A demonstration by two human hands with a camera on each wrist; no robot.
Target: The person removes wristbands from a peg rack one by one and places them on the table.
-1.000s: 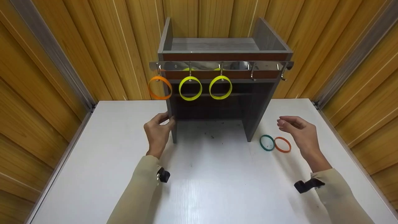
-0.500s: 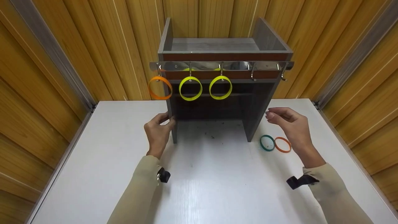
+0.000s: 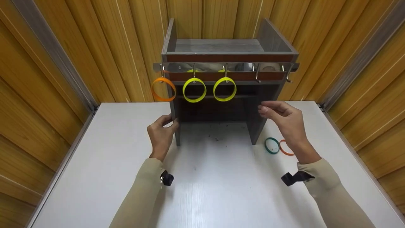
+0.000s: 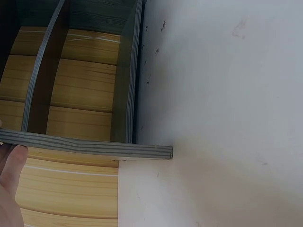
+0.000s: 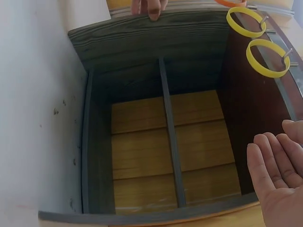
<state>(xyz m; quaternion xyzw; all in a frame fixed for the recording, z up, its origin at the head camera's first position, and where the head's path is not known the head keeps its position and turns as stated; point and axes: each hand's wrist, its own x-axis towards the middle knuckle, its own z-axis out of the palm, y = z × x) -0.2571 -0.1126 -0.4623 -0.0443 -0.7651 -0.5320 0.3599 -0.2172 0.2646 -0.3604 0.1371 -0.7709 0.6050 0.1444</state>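
Note:
My left hand (image 3: pixel 160 137) grips the left side panel (image 3: pixel 177 136) of a grey wooden shelf unit (image 3: pixel 227 58). In the right wrist view, its fingertips (image 5: pixel 154 10) lie over that panel's edge. My right hand (image 3: pixel 284 125) is raised in front of the unit's right side, its fingers loosely bent and holding nothing. Across the unit's front runs a metal hook rail (image 3: pixel 210 67). An orange ring (image 3: pixel 164 100) and two yellow rings, one left (image 3: pixel 194 101) and one right (image 3: pixel 225 100), hang from its hooks. The two right-hand hooks (image 3: pixel 258 74) are bare.
On the white table (image 3: pixel 215 190), right of the unit, lie a teal ring (image 3: pixel 266 146) and an orange-red ring (image 3: pixel 287 154), partly covered by my right wrist. Wood-plank walls (image 3: pixel 63 63) surround the table. A divider (image 5: pixel 170 127) stands inside the unit.
My right hand has moved left and upward, away from the rings on the table and toward the unit. My left hand stays on the panel; the hanging rings look unchanged.

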